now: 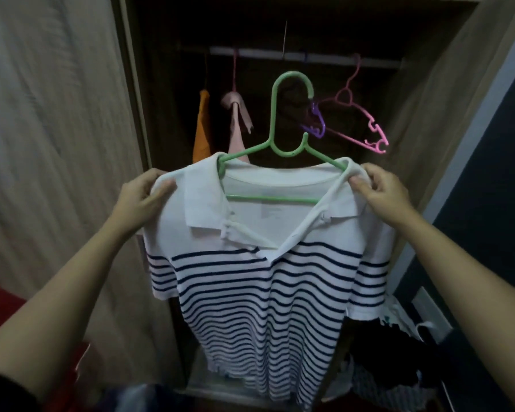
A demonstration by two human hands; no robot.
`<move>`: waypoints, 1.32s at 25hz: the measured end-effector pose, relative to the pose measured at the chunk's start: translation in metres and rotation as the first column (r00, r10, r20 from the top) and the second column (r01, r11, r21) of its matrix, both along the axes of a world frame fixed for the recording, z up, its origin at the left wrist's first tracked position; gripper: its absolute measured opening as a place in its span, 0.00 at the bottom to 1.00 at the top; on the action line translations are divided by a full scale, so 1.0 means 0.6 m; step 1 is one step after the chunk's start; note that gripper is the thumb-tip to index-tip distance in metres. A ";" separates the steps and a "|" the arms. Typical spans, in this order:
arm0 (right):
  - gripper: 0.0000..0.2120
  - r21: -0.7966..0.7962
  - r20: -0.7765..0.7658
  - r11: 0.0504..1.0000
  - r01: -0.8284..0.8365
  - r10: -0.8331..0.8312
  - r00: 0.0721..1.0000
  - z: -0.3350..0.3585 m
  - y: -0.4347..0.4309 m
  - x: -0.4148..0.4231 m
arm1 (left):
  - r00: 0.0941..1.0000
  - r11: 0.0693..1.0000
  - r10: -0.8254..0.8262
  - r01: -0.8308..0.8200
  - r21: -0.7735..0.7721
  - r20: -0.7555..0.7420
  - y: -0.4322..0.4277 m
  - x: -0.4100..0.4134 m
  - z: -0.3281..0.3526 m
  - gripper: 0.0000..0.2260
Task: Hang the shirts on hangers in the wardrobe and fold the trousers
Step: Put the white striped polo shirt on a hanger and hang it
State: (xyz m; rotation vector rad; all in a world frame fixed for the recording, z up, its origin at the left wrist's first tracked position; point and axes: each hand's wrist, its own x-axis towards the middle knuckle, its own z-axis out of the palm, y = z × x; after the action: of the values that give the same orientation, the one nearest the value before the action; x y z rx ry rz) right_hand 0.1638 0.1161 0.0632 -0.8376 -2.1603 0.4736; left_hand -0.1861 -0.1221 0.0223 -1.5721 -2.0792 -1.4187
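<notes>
Before the open wardrobe (422, 99) you hold up a white striped polo shirt (265, 278) on a green hanger (280, 135); your left hand (144, 197) pinches one shoulder, your right hand (381, 191) the other, fingers curled on the cloth, below the rail (295, 56), where an orange garment (202, 126) hangs

My left hand (140, 197) and right hand (381, 191) each pinch a shoulder of the striped polo shirt (265, 263), draped on the green hanger (283, 150), before the open wardrobe (428, 84).
</notes>
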 end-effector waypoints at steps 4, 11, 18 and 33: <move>0.04 -0.015 0.059 1.000 -0.003 0.004 0.998 -0.008 0.001 -0.006 | 0.997 0.958 -0.078 0.070 -0.278 -0.020 -0.003 -0.019 0.008 0.18; 0.08 0.066 0.088 0.998 0.004 -0.009 0.996 0.023 -0.009 -0.057 | 0.959 0.915 -0.258 0.205 -0.347 -0.116 0.002 0.022 0.083 0.23; 0.12 -0.612 -0.137 0.779 -0.137 0.067 0.988 0.010 -0.151 -0.205 | 0.947 0.939 -0.055 -0.059 -0.338 -0.316 0.041 0.135 0.022 0.14; 0.18 -0.579 -0.395 0.783 -0.228 -0.025 0.918 0.034 -0.027 -0.283 | 0.973 0.996 0.063 -0.047 -0.078 0.222 0.186 0.094 0.102 0.21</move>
State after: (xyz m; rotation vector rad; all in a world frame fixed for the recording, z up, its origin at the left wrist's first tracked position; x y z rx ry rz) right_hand -0.0058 0.1001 0.0838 -0.8693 -1.6848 1.3441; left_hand -0.1300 -0.0108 0.0834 -1.4239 -2.3049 -1.5840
